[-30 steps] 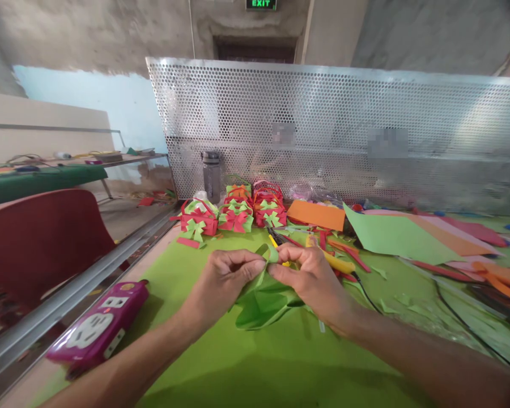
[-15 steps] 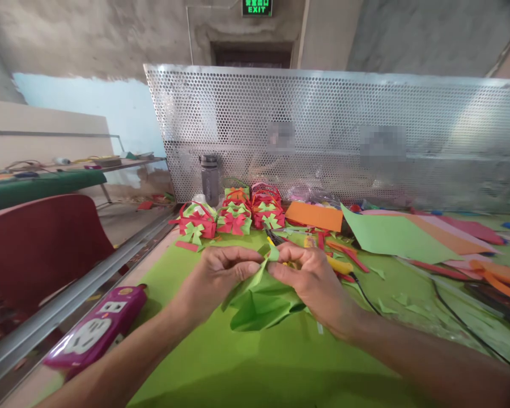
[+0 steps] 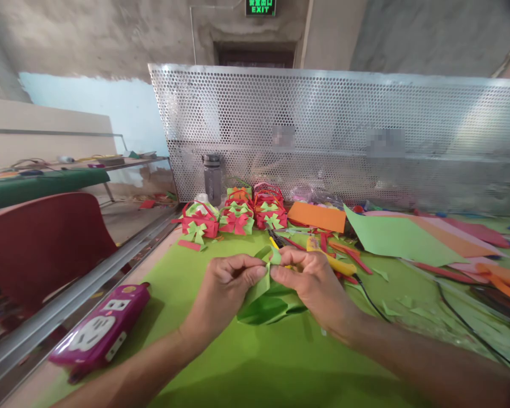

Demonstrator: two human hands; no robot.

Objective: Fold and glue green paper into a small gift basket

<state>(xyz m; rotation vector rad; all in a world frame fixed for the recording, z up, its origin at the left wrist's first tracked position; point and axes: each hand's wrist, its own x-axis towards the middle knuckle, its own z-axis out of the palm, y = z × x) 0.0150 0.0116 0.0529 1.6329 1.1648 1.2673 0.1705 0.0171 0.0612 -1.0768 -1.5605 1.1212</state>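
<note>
A folded green paper piece (image 3: 268, 306) is held up over the green table covering, its lower part hanging open like a small bag. My left hand (image 3: 233, 283) pinches its upper edge between thumb and fingers. Close beside it, my right hand (image 3: 308, 277) pinches the same edge, with a light green paper loop (image 3: 276, 256) rising between the two sets of fingertips. Behind the right hand lies a yellow-handled tool (image 3: 340, 264) with a black cord. Part of the paper is hidden by my fingers.
Small red and green paper baskets (image 3: 237, 220) with bows stand at the back, near a grey bottle (image 3: 212, 180). A purple power strip (image 3: 102, 328) lies left. Coloured paper sheets (image 3: 399, 235) and scraps cover the right side. A perforated metal panel (image 3: 323, 113) borders the table.
The view has shifted slightly. Both hands keep their pinch on the green paper, whose hanging part has turned a little and sits slightly higher.
</note>
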